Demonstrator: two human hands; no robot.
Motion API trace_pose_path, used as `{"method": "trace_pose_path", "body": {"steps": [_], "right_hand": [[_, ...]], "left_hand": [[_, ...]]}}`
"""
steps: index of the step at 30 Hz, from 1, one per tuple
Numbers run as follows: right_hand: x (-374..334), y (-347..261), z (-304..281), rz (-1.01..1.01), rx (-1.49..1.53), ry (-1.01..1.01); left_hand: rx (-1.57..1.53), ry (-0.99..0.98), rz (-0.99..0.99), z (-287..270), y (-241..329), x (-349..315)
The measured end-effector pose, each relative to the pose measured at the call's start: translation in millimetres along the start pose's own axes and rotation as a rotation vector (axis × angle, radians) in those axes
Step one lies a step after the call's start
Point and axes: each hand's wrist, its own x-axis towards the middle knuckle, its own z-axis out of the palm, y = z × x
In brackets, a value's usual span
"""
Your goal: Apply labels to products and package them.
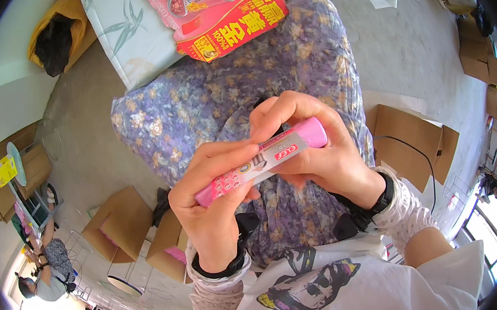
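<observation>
A slim pink roll (264, 161) with a silver, white and pink printed label slants across my lap, its right end higher in view. My left hand (211, 185) is closed around the left end, with the thumb below and the fingers over the top. Around the right part my right hand (313, 143) is curled, its fingertips at the label's upper edge. Both hands grip the roll at once. What lies behind it, under the fingers, is hidden. Beneath them spreads a purple flowered cloth (304, 48) over my lap.
Ahead stands a table with a pale leaf-patterned cover (124, 41), bearing a red and yellow printed package (229, 19). Cardboard boxes (120, 224) lie left, another box (408, 139) right with a black cable. A yellow bag (66, 35) stands far left; another person (50, 267) works lower left.
</observation>
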Motion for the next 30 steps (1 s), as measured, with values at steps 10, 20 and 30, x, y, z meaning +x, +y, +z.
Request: {"method": "trace_pose_path", "body": {"steps": [10, 20, 30], "right_hand": [[-2.5, -1.7, -0.9, -0.128, -0.042, -0.075], [-6.7, -5.4, 1.8, -0.135, 0.023, -0.142], [-3.3, 2.5, -7.2, -0.198, -0.038, -0.151]], "left_hand": [[-0.073, 0.011, 0.002, -1.2, -3.3, -9.6], [0.004, -0.099, 0.117, -2.7, -8.5, -10.9], [-0.066, -0.052, 0.131, 4.4, -5.6, -11.2]]}}
